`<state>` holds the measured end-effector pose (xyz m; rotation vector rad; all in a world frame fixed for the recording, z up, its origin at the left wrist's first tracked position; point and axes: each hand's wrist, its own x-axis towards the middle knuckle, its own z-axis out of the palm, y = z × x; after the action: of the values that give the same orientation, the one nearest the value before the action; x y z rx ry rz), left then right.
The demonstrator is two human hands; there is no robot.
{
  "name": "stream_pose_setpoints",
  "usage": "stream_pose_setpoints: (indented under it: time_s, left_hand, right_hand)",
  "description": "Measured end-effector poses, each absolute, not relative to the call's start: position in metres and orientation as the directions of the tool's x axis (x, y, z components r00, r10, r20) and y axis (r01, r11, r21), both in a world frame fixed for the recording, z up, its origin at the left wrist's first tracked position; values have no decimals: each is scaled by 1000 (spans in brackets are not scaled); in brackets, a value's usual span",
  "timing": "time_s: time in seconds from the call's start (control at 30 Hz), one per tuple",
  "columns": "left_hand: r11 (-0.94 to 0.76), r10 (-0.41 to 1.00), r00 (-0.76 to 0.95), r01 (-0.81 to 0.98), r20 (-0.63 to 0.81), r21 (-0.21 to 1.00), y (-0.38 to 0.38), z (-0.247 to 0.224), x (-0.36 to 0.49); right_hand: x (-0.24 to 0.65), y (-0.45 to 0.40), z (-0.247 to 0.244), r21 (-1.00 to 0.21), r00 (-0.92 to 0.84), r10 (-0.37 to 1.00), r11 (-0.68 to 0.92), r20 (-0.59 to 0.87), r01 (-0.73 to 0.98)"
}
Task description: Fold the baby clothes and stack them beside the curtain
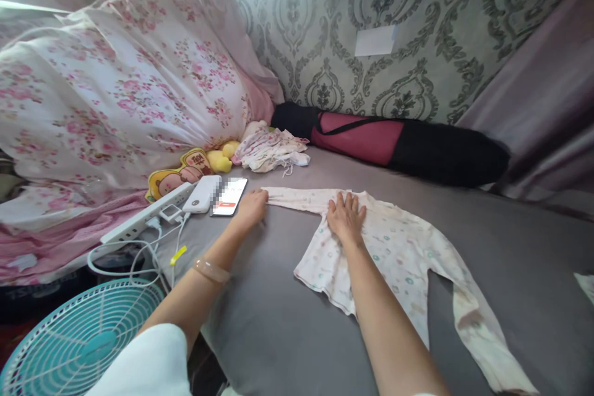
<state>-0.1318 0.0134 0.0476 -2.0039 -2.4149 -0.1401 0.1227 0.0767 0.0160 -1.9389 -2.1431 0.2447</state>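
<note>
A small white long-sleeved shirt point(390, 247) with a coloured print lies spread on the grey sheet point(278, 315). Its left-side sleeve stretches straight out to my left hand point(253, 207), whose closed fingers grip the cuff end. My right hand point(347, 218) lies flat on the shirt near that shoulder, fingers spread. The other sleeve slants down towards the lower right, a little crumpled. Just left of my left hand is a phone point(229, 197) with its screen lit.
Beside the phone are a white power bank point(203, 193) and a power strip point(148, 213) with cables. Crumpled clothes point(271, 148), yellow plush toys point(219, 161) and a long black-and-red bag point(362, 139) lie at the back. A teal fan point(97, 346) stands lower left.
</note>
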Motion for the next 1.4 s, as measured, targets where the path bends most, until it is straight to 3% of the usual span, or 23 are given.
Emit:
stream_pose_setpoints:
  time_s: [0.17,0.3,0.47,0.6,0.67,0.73,0.83,0.97,1.23,1.4]
  left_hand:
    - [339,927,-361,922,99,187,49,46,-146]
    - [403,907,-420,886,31,232,66,48,-155]
    - [386,918,-372,760,-136,523,65,58,-168]
    - [300,911,-408,567,-55,767,65,57,-168]
    - [276,884,-468,540,11,795,67,54,-164]
    - [300,850,-516,639,105,708,68,52,-159]
    - [358,857,-471,838,211,412,68,50,-153]
    - [351,919,-365,930,151,112,69,45,-150]
    - [341,940,-341,936,17,-80,79,44,-143]
    - [360,918,-324,923,230,-135,81,58,-117]
  right_hand:
    - [124,76,15,-297,-95,989,126,116,947]
    - [124,78,15,-263,-178,965,226,193,938]
    - [121,81,17,-292,-295,943,329,156,898]
    - [119,81,18,-294,-311,949,313,55,903]
    - [118,81,18,-282,-309,951,305,30,910]
    - [118,80,19,-273,-306,952,299,20,914]
    - [117,80,19,-267,-299,954,293,19,918]
    - [117,80,19,-261,-285,959,277,7,925]
    - [116,81,17,-249,-283,959,273,-3,929]
    - [116,80,19,-252,-289,957,281,5,926]
